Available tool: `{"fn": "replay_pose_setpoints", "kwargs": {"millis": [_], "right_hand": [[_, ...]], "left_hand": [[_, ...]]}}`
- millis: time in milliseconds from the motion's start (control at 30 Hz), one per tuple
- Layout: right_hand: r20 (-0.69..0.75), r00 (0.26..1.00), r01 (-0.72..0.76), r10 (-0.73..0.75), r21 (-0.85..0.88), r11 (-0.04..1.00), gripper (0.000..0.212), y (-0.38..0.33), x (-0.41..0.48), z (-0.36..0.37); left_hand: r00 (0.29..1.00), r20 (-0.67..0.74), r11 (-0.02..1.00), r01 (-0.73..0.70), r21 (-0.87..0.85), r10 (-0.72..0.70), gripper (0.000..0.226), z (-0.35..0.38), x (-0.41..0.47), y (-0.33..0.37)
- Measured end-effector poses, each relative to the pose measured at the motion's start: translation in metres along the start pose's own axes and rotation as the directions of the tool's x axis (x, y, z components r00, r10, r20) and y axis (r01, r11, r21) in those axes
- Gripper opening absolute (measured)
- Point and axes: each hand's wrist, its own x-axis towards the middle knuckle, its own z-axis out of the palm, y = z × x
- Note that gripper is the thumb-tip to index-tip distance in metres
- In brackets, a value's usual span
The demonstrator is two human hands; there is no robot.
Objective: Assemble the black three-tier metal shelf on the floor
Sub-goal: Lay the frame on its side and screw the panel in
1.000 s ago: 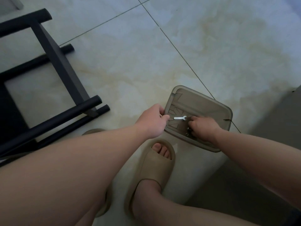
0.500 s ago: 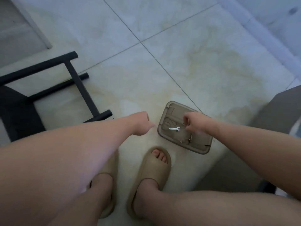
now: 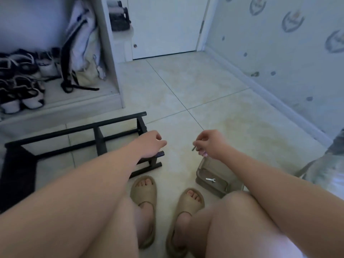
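Shelf lies flat on the floor, its end under the left hand, whose fingers curl loosely and hold nothing. The right hand pinches a small dark screw above a brown tray with a little wrench inside.

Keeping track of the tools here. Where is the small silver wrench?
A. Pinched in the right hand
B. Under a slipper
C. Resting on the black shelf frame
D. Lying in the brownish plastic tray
D: the small silver wrench lies in the brownish plastic tray on the floor, while the right hand above it pinches a different, small dark piece.
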Motion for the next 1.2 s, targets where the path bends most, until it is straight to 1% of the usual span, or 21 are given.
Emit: {"fn": "replay_pose_setpoints", "kwargs": {"millis": [67,133,233,367,467,567,633,700,733,800,900,1000,1067,1167,1200], "right_hand": [[-0.052,0.997,0.046,-0.048,-0.036,0.998,0.015,-0.019,-0.009,0.012],[-0.074,0.994,0.076,-0.080,-0.050,0.996,0.017,-0.034,-0.015,0.022],[-0.057,0.996,0.069,-0.070,-0.018,0.997,0.017,-0.043,-0.018,0.031],[0.037,0.998,0.043,-0.045,0.046,0.998,0.012,-0.045,-0.009,0.043],[0.105,0.993,0.039,-0.047,0.080,0.996,0.015,-0.045,0.005,0.056],[0.195,0.980,0.014,-0.035,0.110,0.994,0.012,-0.044,0.027,0.068],[0.257,0.966,0.002,-0.030,0.107,0.994,0.009,-0.040,0.046,0.078],[0.297,0.955,0.006,-0.028,0.074,0.997,0.009,-0.034,0.067,0.091],[0.310,0.950,0.008,-0.024,0.052,0.999,0.010,-0.029,0.079,0.098],[0.332,0.943,0.002,-0.006,0.012,1.000,0.011,-0.018,0.100,0.112],[0.345,0.938,-0.039,0.024,0.037,0.999,0.010,0.007,0.124,0.133],[0.330,0.943,-0.085,0.034,0.141,0.986,0.010,0.034,0.137,0.153],[0.329,0.944,-0.109,0.027,0.236,0.966,0.008,0.050,0.142,0.163],[0.324,0.946,-0.122,-0.003,0.366,0.923,0.009,0.065,0.146,0.173],[0.326,0.945,-0.122,-0.015,0.394,0.911,0.009,0.068,0.146,0.176]], "left_hand": [[0.999,-0.018,0.997,0.029,-0.067,-0.030,0.032,-0.008,-0.016,-0.010],[0.998,-0.015,0.997,0.054,-0.063,-0.055,0.028,-0.014,-0.026,-0.022],[0.998,-0.013,0.997,0.062,-0.035,-0.063,0.026,-0.024,-0.031,-0.035],[0.999,0.008,0.999,0.054,-0.011,-0.053,0.025,-0.034,-0.022,-0.037],[0.995,0.062,0.996,0.077,-0.036,-0.075,0.029,-0.028,-0.002,-0.035],[0.991,0.116,0.997,0.074,-0.026,-0.071,0.020,-0.019,0.017,-0.034],[0.987,0.142,0.996,0.081,-0.038,-0.075,0.021,-0.016,0.033,-0.036],[0.989,0.134,0.997,0.063,-0.036,-0.058,0.017,-0.014,0.053,-0.042],[0.990,0.124,0.998,0.062,-0.017,-0.060,0.019,-0.013,0.064,-0.047],[0.990,0.104,0.995,0.095,0.040,-0.099,0.029,-0.012,0.086,-0.059],[0.979,0.090,0.982,0.179,0.062,-0.184,0.038,0.000,0.118,-0.089],[0.960,0.083,0.954,0.275,-0.118,-0.266,0.035,0.029,0.143,-0.119],[0.960,0.075,0.936,0.281,-0.213,-0.271,0.034,0.051,0.157,-0.132],[0.965,0.111,0.932,0.259,-0.253,-0.238,0.054,0.077,0.174,-0.144],[0.963,0.150,0.923,0.258,-0.286,-0.223,0.055,0.083,0.178,-0.147]]}}
